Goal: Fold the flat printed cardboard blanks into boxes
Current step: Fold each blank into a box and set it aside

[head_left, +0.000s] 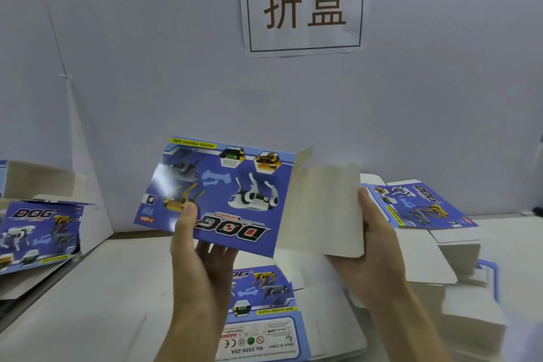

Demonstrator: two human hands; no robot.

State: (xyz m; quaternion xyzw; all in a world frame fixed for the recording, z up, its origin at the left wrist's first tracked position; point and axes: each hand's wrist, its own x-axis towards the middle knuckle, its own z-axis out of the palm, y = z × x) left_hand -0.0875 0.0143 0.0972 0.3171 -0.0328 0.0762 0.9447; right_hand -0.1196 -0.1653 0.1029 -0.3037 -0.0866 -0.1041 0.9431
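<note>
I hold a blue printed cardboard blank [223, 194] with robot-dog pictures up in front of me, its print upside down. My left hand [197, 247] grips its lower edge, thumb on the printed face and fingers behind. My right hand [373, 232] holds the plain grey flap [323, 209] on the blank's right side, which is bent towards me. Another flat blank [261, 311] lies on the table below my hands.
A stack of flat blanks [423, 206] sits at the right, with white cardboard pieces [470, 311] in front of it. More printed blanks [38, 238] lean at the left. A white partition [176, 67] with a paper sign [304, 3] stands behind the table.
</note>
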